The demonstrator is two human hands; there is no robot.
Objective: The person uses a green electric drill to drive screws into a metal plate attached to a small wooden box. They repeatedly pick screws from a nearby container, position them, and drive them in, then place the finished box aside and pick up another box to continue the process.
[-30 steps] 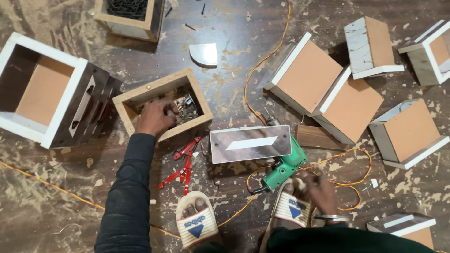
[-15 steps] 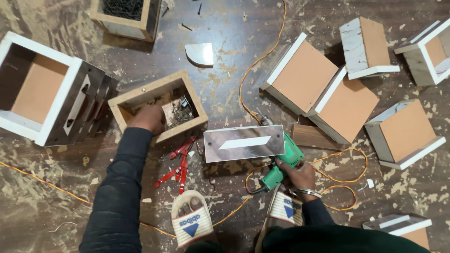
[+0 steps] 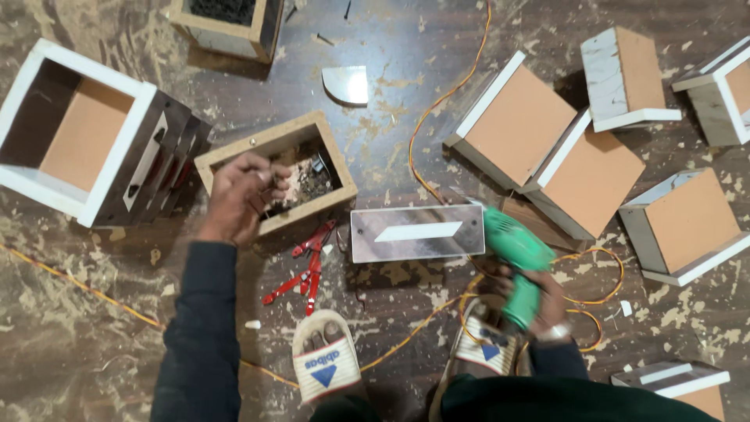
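Note:
My left hand (image 3: 238, 195) reaches into a small open wooden box (image 3: 234, 156) that holds screws and small metal bits; its fingers are curled over the contents, and what they pinch is hidden. My right hand (image 3: 543, 301) grips a green electric drill (image 3: 516, 258), whose nose points at the right end of a shiny rectangular metal plate (image 3: 414, 232) lying on the floor. Red-handled pliers (image 3: 305, 270) lie between the box and my sandalled feet (image 3: 324, 363).
Several white-edged brown board boxes (image 3: 547, 133) are scattered at right, with a larger open box (image 3: 74, 129) at left. An orange cable (image 3: 445, 94) snakes across the sawdust-strewn floor. Another box (image 3: 226, 19) stands at the top, and a quarter-round panel piece (image 3: 348, 82) lies near it.
My right hand has taken hold of the green drill and lifted it toward the plate's right end. My left hand stays in the wooden box.

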